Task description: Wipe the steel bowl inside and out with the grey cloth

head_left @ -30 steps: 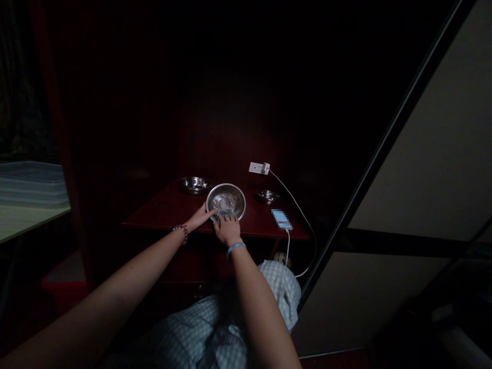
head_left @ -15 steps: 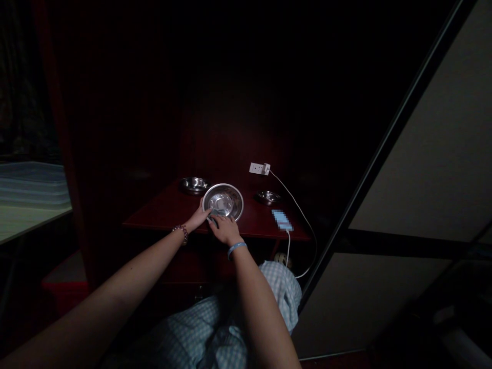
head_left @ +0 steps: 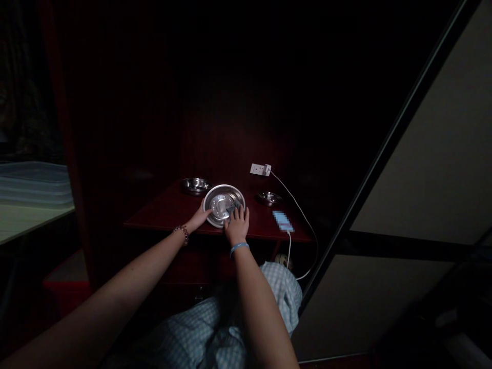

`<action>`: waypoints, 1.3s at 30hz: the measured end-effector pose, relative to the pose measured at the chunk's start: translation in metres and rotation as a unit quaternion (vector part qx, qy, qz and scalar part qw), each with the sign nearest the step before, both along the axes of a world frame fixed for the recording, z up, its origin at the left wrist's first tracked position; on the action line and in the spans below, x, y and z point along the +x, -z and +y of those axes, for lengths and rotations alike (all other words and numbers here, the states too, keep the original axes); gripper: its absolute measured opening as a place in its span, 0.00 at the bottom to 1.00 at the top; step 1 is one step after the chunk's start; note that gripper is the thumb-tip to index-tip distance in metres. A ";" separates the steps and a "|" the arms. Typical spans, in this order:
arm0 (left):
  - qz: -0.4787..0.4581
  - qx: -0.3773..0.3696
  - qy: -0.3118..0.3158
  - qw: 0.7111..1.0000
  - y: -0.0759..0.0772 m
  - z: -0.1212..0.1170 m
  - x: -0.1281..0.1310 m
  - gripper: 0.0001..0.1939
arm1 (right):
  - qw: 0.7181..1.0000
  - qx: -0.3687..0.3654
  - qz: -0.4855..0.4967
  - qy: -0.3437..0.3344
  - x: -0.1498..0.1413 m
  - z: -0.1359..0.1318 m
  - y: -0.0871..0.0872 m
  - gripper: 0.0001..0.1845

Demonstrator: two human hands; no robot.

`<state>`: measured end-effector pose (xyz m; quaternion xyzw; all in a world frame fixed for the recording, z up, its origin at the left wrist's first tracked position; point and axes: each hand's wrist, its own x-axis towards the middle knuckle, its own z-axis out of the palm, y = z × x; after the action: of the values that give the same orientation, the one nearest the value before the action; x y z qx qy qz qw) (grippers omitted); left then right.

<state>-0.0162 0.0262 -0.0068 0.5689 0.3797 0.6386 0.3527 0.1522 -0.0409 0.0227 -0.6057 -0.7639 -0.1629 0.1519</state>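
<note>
Left hand (head_left: 199, 217): grips a steel bowl (head_left: 218, 195) at its left side, thumb lapped over the rim, remaining fingers behind the wall and mostly hidden; thumb and fingers pinch the wall between them. Bowl is tilted, opening toward the wearer, over the front part of a dark red tabletop (head_left: 161, 216).

Right hand (head_left: 237, 224): on the bowl's right side, palm down, fingers extended and slightly spread over a grey cloth (head_left: 232, 207) against the inner wall. Light is dim here; cannot tell whether the fingers pinch the cloth or only press on it.

Surroundings: a second bowl (head_left: 196, 186) sits behind and left of the held one; a small dish (head_left: 268, 198) sits to the right, apart from it. Nearer the right front edge lies a phone (head_left: 283, 221), its screen pixelated, with a white cable (head_left: 295, 199) attached. A wall socket (head_left: 257, 169) with a plug inserted is above the tabletop.
</note>
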 end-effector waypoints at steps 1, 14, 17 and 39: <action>-0.001 0.001 0.001 1.000 0.000 0.000 0.000 0.39 | 1.000 0.009 -0.005 0.002 0.001 0.002 0.002 0.30; -0.018 -0.022 -0.010 1.000 -0.003 -0.004 0.000 0.33 | 1.000 0.000 0.004 -0.022 -0.002 0.005 0.007 0.32; -0.022 -0.025 -0.010 0.999 -0.004 -0.006 0.002 0.31 | 1.000 -0.010 0.010 -0.028 -0.006 -0.001 0.005 0.31; -0.035 -0.041 -0.036 0.998 -0.001 -0.004 0.000 0.26 | 0.968 -0.134 0.076 -0.199 -0.015 -0.021 -0.012 0.40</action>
<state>-0.0159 0.0220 -0.0055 0.5171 0.4136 0.6541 0.3656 0.1371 -0.0617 0.0344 -0.4672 -0.8701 0.0210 0.1557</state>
